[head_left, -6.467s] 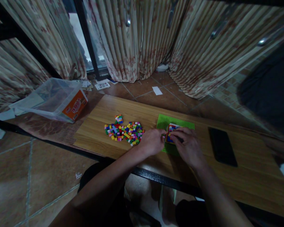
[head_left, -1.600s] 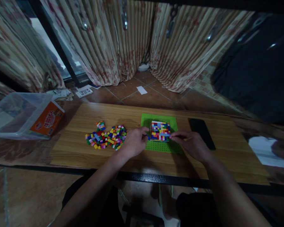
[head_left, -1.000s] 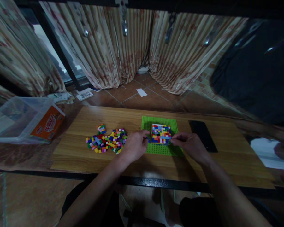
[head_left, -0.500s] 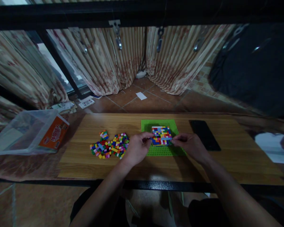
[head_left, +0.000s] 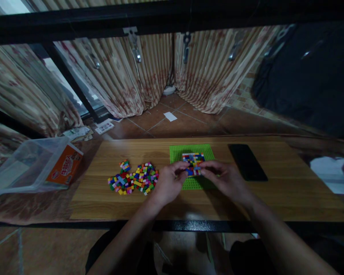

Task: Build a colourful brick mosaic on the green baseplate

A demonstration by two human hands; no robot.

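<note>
A flat block built of many-coloured toy bricks [head_left: 193, 157] rests on a green studded baseplate [head_left: 194, 185]. My left hand [head_left: 171, 180] is at the build's front left side, thumb and forefinger pinched near a small blue brick; the fingers partly cover it. From the right, my right hand [head_left: 224, 176] has its thumb and fingertips closed against the build's right front edge. Both sets of fingertips are close together over the build's front part, which they partly hide. Left of my left hand lies a pile of loose toy bricks [head_left: 145, 177].
A wooden board [head_left: 109, 208] carries everything. A black phone-like slab [head_left: 247, 162] lies to the right, with white paper [head_left: 331, 173] beyond. On the left stands a clear plastic box [head_left: 31, 164] with an orange label. A dark metal bar [head_left: 103, 23] crosses above, before curtains [head_left: 151, 72].
My view has tilted up and shifted right since the oldest frame. My left hand has moved right onto the build with its small blue brick, and my right fingers have moved inward over its front.
</note>
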